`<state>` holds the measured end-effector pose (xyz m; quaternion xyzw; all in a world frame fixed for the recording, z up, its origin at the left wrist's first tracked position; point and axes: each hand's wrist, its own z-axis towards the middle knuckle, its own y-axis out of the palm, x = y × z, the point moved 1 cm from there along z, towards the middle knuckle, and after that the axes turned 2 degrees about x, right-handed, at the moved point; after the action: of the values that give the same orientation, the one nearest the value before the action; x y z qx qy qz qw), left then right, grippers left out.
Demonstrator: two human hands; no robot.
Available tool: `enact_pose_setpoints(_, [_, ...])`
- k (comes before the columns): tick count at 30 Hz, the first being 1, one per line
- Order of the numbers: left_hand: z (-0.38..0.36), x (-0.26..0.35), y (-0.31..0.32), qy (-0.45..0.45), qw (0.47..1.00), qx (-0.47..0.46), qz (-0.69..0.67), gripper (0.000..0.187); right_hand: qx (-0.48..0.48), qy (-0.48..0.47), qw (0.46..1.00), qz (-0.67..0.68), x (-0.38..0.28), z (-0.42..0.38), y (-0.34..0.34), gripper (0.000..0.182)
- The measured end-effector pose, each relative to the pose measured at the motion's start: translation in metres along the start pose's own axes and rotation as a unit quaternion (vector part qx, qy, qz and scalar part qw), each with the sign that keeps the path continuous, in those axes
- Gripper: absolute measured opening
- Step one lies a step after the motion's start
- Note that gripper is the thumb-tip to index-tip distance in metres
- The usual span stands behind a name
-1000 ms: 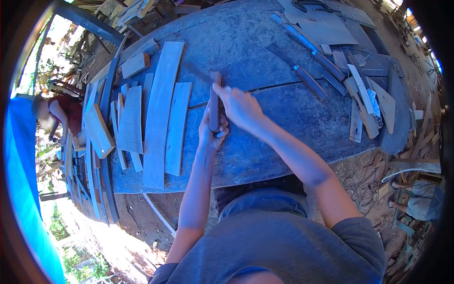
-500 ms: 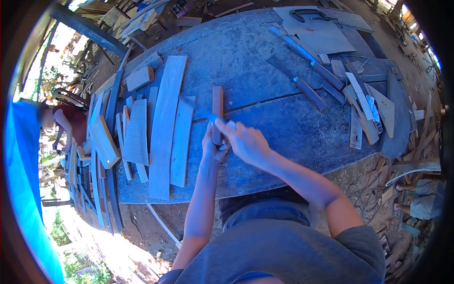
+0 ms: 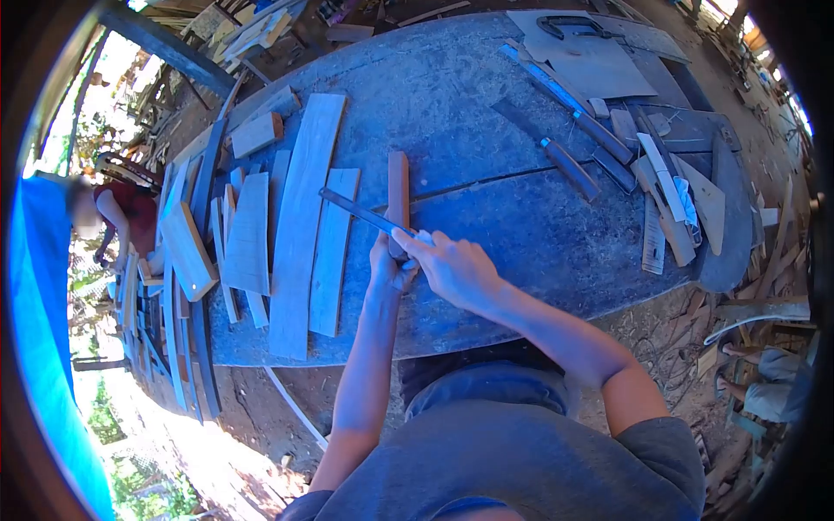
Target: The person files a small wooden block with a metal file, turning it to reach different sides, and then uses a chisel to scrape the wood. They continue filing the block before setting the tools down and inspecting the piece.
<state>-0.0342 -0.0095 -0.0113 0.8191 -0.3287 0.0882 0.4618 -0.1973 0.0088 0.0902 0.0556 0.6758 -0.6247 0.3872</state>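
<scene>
My left hand [image 3: 393,267] is wrapped round the lower end of a reddish-brown wooden block [image 3: 399,187], which points away from me over the table. In my right hand [image 3: 456,267] is a long, narrow, dark metal file [image 3: 356,210], with the index finger stretched along it. The file lies slantwise across the block, close above my left fingers, and its free end reaches left over a pale board [image 3: 334,252]. My right fingers hide its near end.
A wide pale plank [image 3: 306,226] and several offcuts lie left on the worn blue table [image 3: 486,321]. At the right are a knife [image 3: 569,169], a handsaw [image 3: 599,135] and wood scraps. A C-clamp [image 3: 569,28] rests at the far right. A person [image 3: 130,217] is at the left.
The file, blurred before, now shows sharply, and its free end has moved left and slightly toward me. My left hand keeps its hold on the block.
</scene>
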Motion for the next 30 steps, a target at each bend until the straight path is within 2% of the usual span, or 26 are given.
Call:
enact_pose_setpoints(2, [-0.011,0.001,0.016,0.051,0.997,-0.040,0.040,0.032,0.000,-0.021,1.000,-0.005,0.011,0.018,0.000,0.044])
enact_pose_setpoints(3, [-0.017,0.000,0.026,0.064,0.995,-0.035,0.066,0.033,0.040,-0.006,0.999,-0.009,0.029,0.047,0.004,0.045])
enact_pose_setpoints(4, [-0.016,0.001,0.028,0.069,0.995,-0.037,0.067,0.033,0.082,0.008,0.997,-0.015,0.040,0.070,0.007,0.046])
enact_pose_setpoints(6, [-0.018,0.001,0.027,0.051,0.998,-0.029,0.025,0.035,0.102,0.008,0.995,0.002,0.039,0.085,0.013,0.046])
enact_pose_setpoints(8, [-0.017,0.001,0.029,0.068,0.996,-0.039,0.048,0.032,0.120,0.014,0.993,0.012,0.038,0.074,0.016,0.046])
enact_pose_setpoints(10, [-0.013,0.004,0.024,0.064,0.994,-0.046,0.069,0.029,0.046,0.007,0.999,0.005,0.011,0.021,0.008,0.045])
enact_pose_setpoints(11, [-0.012,0.003,0.019,0.020,0.998,0.032,0.044,0.026,0.041,0.010,0.999,0.005,0.004,0.006,0.005,0.045])
enact_pose_setpoints(13, [-0.011,0.001,0.015,0.022,0.998,0.027,0.053,0.026,-0.026,-0.008,0.999,-0.024,-0.002,-0.014,0.003,0.045])
enact_pose_setpoints(14, [-0.012,-0.001,0.013,0.027,0.997,0.019,0.066,0.026,-0.030,-0.005,0.999,-0.022,0.002,-0.006,0.003,0.045])
enact_pose_setpoints(15, [-0.018,-0.002,0.026,0.097,0.989,-0.028,0.108,0.029,0.009,-0.001,1.000,-0.020,0.011,0.016,0.000,0.046])
enact_pose_setpoints(19, [-0.019,0.003,0.029,0.049,0.997,-0.049,0.030,0.033,0.117,-0.001,0.993,-0.015,0.041,0.090,0.018,0.049])
enact_pose_setpoints(22, [-0.020,0.004,0.028,0.061,0.996,-0.055,0.035,0.033,0.118,-0.010,0.993,0.002,0.027,0.051,0.016,0.046])
enact_pose_setpoints(24, [-0.009,0.002,0.020,0.061,0.998,-0.016,0.026,0.033,0.068,-0.012,0.998,0.007,0.006,0.007,0.010,0.047])
enact_pose_setpoints(26, [-0.005,0.001,0.014,0.058,0.998,0.024,0.021,0.034,-0.059,-0.017,0.997,-0.045,-0.006,-0.016,0.005,0.048])
enact_pose_setpoints(28, [-0.008,0.003,0.010,0.023,0.999,-0.007,0.029,0.036,0.051,-0.058,0.997,-0.029,0.013,0.010,0.011,0.046])
enact_pose_setpoints(29, [-0.009,0.001,0.015,0.065,0.994,-0.073,0.044,0.039,0.097,-0.068,0.993,-0.029,0.024,0.034,0.015,0.046])
enact_pose_setpoints(30, [-0.011,0.002,0.020,0.069,0.994,-0.076,0.048,0.039,0.102,-0.070,0.992,-0.029,0.035,0.059,0.018,0.046])
